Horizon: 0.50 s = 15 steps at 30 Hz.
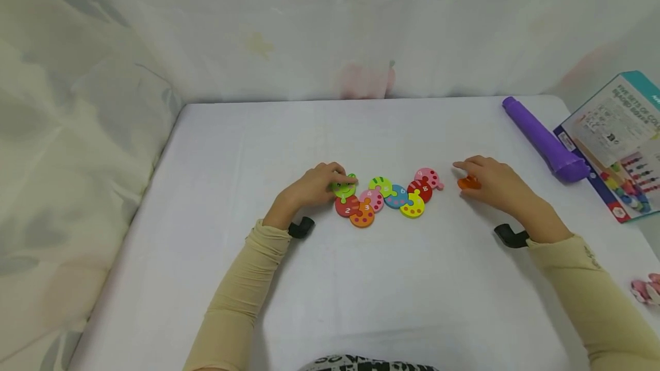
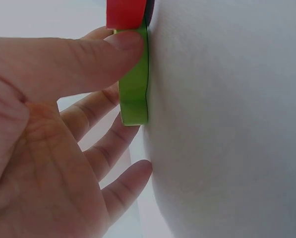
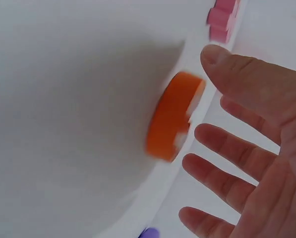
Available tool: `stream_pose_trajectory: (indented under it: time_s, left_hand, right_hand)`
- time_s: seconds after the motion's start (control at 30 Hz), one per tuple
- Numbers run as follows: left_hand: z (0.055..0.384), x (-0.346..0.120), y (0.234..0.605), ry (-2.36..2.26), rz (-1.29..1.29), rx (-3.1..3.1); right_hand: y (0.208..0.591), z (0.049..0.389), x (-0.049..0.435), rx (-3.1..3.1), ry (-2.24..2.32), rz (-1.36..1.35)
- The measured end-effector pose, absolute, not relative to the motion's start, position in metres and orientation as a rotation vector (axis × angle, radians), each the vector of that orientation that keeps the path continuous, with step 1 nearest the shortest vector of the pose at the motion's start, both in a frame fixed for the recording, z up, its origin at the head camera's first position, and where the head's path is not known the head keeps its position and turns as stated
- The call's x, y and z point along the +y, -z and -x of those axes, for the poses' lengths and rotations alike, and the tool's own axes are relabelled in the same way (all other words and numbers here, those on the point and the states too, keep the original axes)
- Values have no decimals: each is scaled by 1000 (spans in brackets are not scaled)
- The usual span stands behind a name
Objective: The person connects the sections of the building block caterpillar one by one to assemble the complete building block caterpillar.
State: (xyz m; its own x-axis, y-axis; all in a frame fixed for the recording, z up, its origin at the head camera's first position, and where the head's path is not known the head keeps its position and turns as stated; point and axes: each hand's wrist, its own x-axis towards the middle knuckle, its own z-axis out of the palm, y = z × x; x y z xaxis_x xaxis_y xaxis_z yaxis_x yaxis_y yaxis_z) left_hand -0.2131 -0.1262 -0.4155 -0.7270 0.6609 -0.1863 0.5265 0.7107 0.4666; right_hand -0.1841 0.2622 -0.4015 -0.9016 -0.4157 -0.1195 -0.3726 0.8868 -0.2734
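Note:
A caterpillar puzzle of several round, numbered pieces lies joined in a wavy row on the white table. At its left end, my left hand (image 1: 311,186) pinches the green head piece (image 1: 344,189), which has a smiling face, between thumb and fingers. The red piece (image 2: 125,14) adjoins it in the left wrist view. A pink piece (image 1: 427,176) with a small knob forms the row's right end. Apart from the row, a loose orange piece (image 3: 175,116) lies near my right hand (image 1: 497,185). The right fingers are spread beside it, with a gap showing in the right wrist view.
A purple microphone-shaped object (image 1: 546,142) lies at the back right, beside a printed toy box (image 1: 616,136). Something small and pink (image 1: 647,289) sits at the right edge. Patterned cloth (image 1: 361,33) hangs along the table's back.

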Motion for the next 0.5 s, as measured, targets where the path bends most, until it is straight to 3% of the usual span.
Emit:
stream_pose_trajectory:
  time_s: [0.5]
  left_hand:
    - [215, -126, 417, -537, -922, 2578]
  right_hand:
    - [412, 180, 272, 2903, 343, 410]
